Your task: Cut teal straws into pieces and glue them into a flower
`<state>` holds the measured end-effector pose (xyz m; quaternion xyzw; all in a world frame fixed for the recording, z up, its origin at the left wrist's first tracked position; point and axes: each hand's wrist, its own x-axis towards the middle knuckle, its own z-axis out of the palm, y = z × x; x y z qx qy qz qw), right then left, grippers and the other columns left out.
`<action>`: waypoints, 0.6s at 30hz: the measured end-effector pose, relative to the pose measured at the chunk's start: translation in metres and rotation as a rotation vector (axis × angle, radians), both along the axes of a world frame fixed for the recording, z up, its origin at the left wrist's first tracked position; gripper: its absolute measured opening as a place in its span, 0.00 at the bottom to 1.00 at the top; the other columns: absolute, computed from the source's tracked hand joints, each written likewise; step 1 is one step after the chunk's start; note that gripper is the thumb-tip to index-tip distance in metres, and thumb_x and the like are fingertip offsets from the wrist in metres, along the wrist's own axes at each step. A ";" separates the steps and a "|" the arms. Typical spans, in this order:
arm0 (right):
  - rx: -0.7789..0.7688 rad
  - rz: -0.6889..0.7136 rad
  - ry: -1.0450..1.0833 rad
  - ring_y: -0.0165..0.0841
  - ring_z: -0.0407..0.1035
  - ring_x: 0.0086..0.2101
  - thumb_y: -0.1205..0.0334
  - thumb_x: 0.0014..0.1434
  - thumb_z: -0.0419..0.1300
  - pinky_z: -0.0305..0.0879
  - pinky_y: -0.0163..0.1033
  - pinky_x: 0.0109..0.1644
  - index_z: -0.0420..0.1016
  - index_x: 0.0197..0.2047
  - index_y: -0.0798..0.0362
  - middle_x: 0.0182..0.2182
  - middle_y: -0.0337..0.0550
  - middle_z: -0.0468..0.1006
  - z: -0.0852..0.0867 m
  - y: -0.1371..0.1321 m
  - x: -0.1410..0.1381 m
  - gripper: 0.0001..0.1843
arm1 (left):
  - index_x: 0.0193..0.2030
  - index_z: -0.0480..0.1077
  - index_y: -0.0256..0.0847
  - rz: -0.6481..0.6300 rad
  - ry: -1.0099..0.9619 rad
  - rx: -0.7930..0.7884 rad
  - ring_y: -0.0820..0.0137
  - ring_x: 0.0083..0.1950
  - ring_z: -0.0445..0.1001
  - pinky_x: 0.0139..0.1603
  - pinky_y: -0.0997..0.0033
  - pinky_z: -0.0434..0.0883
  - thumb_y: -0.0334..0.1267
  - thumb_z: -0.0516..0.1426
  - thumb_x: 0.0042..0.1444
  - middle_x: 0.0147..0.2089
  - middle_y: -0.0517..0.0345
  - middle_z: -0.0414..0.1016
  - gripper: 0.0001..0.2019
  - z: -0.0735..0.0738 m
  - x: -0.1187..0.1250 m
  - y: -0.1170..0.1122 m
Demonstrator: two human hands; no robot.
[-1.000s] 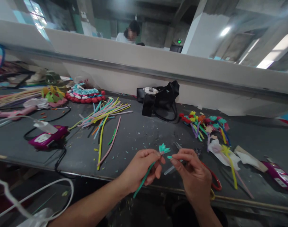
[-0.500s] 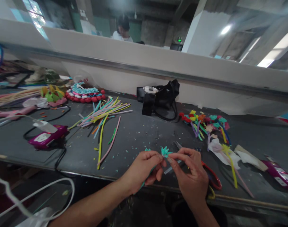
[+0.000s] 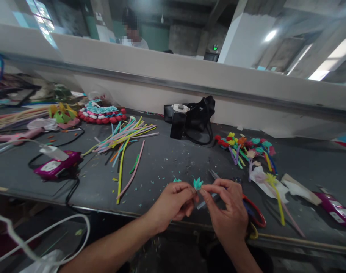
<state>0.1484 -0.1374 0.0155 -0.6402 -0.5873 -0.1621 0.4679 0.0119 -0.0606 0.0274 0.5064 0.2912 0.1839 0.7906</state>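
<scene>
A small teal pipe-cleaner flower (image 3: 198,183) stands upright between my fingertips, just above the table's front edge. My left hand (image 3: 175,204) is closed around its base, thumb and forefinger pinching. With thumb and forefinger together, my right hand (image 3: 229,210) pinches at the flower's lower right side. Behind my left knuckles a second bit of teal (image 3: 177,180) shows; most of it is hidden. Scissors lie partly under my right hand, their red handle (image 3: 259,216) sticking out to the right.
Loose pipe cleaners (image 3: 124,138) lie to the left, near a purple power strip (image 3: 57,165). Finished colourful flowers (image 3: 241,144) are heaped at the right. A black bag (image 3: 201,113) with a phone (image 3: 178,126) leaning on it stands at the back. Teal scraps dot the table (image 3: 161,159).
The teal flower has tilted slightly left and its petals look more gathered. My right fingers have shifted slightly left. Behind the partition, a person has moved left.
</scene>
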 end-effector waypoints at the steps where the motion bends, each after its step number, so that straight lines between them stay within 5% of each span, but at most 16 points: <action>1: -0.004 -0.001 -0.001 0.35 0.64 0.39 0.60 0.60 0.61 0.61 0.44 0.46 0.76 0.34 0.49 0.33 0.41 0.70 0.000 0.000 0.000 0.04 | 0.28 0.68 0.39 0.004 0.005 0.001 0.81 0.12 0.45 0.12 0.77 0.41 0.44 0.53 0.57 0.14 0.66 0.61 0.12 0.000 0.000 0.000; 12: 0.003 -0.006 -0.044 0.34 0.65 0.38 0.61 0.59 0.62 0.59 0.44 0.47 0.76 0.36 0.48 0.34 0.40 0.69 -0.001 0.001 -0.001 0.02 | 0.28 0.68 0.38 0.030 0.024 0.043 0.81 0.15 0.47 0.15 0.78 0.42 0.43 0.53 0.57 0.15 0.65 0.61 0.12 -0.001 0.000 0.001; 18: 0.068 -0.037 -0.001 0.34 0.67 0.42 0.61 0.59 0.63 0.62 0.42 0.48 0.74 0.45 0.51 0.39 0.43 0.73 -0.002 -0.001 0.005 0.10 | 0.34 0.67 0.38 0.007 -0.095 -0.023 0.80 0.16 0.48 0.16 0.77 0.41 0.44 0.51 0.60 0.16 0.65 0.62 0.12 -0.003 -0.002 0.004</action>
